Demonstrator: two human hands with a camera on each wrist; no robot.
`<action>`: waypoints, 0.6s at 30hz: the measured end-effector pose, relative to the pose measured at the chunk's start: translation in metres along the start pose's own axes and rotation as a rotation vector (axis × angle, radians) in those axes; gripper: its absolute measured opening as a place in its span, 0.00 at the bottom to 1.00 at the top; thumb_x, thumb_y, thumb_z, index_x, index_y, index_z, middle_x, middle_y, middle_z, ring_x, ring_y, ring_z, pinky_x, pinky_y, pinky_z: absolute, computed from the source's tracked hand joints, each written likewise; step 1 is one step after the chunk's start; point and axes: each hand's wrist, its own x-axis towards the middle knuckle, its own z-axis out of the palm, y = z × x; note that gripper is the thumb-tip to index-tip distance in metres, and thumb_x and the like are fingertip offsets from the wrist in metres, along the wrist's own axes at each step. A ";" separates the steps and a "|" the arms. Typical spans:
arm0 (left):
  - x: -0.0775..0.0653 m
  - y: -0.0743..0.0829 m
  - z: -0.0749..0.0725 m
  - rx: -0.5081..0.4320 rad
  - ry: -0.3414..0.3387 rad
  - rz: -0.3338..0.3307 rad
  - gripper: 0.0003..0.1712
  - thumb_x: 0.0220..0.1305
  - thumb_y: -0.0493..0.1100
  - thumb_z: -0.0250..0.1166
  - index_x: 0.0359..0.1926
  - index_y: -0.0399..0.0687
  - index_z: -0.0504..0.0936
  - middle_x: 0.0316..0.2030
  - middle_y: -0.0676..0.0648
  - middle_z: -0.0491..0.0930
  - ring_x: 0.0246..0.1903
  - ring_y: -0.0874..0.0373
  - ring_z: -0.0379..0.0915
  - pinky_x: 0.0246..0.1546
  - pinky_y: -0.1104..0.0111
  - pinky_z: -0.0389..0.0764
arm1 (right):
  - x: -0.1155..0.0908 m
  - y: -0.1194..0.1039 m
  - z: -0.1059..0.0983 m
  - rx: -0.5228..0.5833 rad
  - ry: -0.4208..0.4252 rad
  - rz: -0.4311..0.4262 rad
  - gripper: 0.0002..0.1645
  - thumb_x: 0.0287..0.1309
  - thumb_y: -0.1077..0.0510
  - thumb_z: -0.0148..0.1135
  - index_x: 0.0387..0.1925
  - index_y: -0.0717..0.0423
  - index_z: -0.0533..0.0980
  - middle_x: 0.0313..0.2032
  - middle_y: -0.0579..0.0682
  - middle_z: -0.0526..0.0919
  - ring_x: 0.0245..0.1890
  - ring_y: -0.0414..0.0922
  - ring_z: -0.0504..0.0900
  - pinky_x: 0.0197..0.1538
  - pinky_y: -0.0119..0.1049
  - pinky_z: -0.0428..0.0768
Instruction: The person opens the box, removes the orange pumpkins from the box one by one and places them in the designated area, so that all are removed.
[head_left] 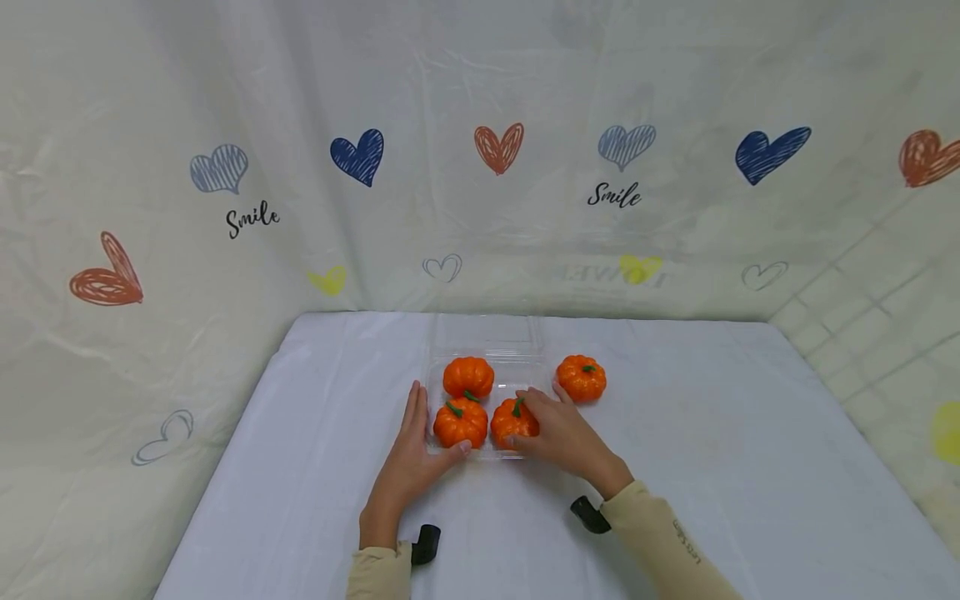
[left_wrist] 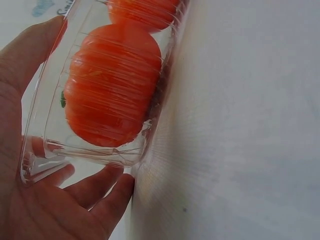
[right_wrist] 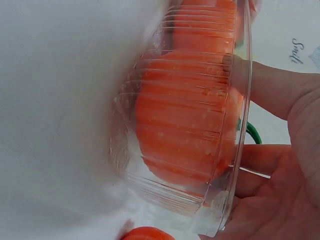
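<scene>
A clear plastic clamshell box [head_left: 480, 454] lies on the table with its lid [head_left: 486, 333] folded back. Three small orange pumpkins with green stems sit in it: a back-left pumpkin [head_left: 468, 377], a front-left pumpkin [head_left: 461, 423] and a front-right pumpkin [head_left: 514, 423]. My left hand [head_left: 420, 462] holds the box's front-left corner, thumb on the front rim, fingers along the left side. From above, my right hand [head_left: 566, 433] grips the front-right pumpkin between thumb and fingers. In the right wrist view, that pumpkin [right_wrist: 185, 120] shows through the ribbed wall.
One more pumpkin [head_left: 581, 378] rests on the white-covered table [head_left: 712, 433], just right of the box and close to my right fingertips. A pale curtain [head_left: 480, 217] printed with hearts hangs along the table's back edge.
</scene>
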 end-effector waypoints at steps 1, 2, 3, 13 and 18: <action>0.000 0.000 0.000 0.002 0.001 0.000 0.72 0.61 0.70 0.74 0.88 0.47 0.40 0.86 0.53 0.31 0.84 0.45 0.42 0.78 0.44 0.54 | 0.000 0.000 0.000 -0.006 0.008 -0.011 0.38 0.61 0.48 0.80 0.65 0.65 0.77 0.64 0.61 0.82 0.69 0.59 0.77 0.81 0.64 0.43; 0.000 0.000 0.000 0.005 0.001 0.000 0.72 0.61 0.70 0.74 0.88 0.47 0.40 0.86 0.53 0.31 0.83 0.45 0.42 0.78 0.44 0.54 | -0.001 0.000 0.000 -0.012 0.017 -0.022 0.39 0.61 0.48 0.80 0.65 0.65 0.77 0.63 0.61 0.83 0.68 0.59 0.78 0.81 0.64 0.43; 0.000 0.000 0.000 0.007 0.001 0.000 0.72 0.61 0.71 0.73 0.88 0.46 0.40 0.87 0.53 0.31 0.83 0.45 0.43 0.78 0.43 0.54 | -0.001 0.000 0.000 -0.016 0.026 -0.035 0.39 0.61 0.48 0.80 0.65 0.65 0.77 0.63 0.61 0.83 0.67 0.58 0.79 0.81 0.64 0.44; 0.001 -0.001 0.001 0.014 0.006 -0.002 0.72 0.61 0.73 0.73 0.88 0.48 0.40 0.86 0.55 0.31 0.84 0.47 0.40 0.78 0.43 0.54 | -0.003 0.002 0.002 0.036 0.085 -0.102 0.41 0.60 0.51 0.81 0.68 0.69 0.76 0.65 0.63 0.81 0.69 0.59 0.77 0.80 0.67 0.44; 0.001 -0.002 0.001 0.004 0.001 0.002 0.72 0.62 0.72 0.73 0.88 0.47 0.40 0.86 0.54 0.31 0.84 0.47 0.38 0.78 0.43 0.53 | -0.003 0.002 0.000 0.126 0.102 -0.068 0.43 0.61 0.53 0.80 0.71 0.68 0.74 0.68 0.62 0.78 0.71 0.62 0.73 0.79 0.67 0.51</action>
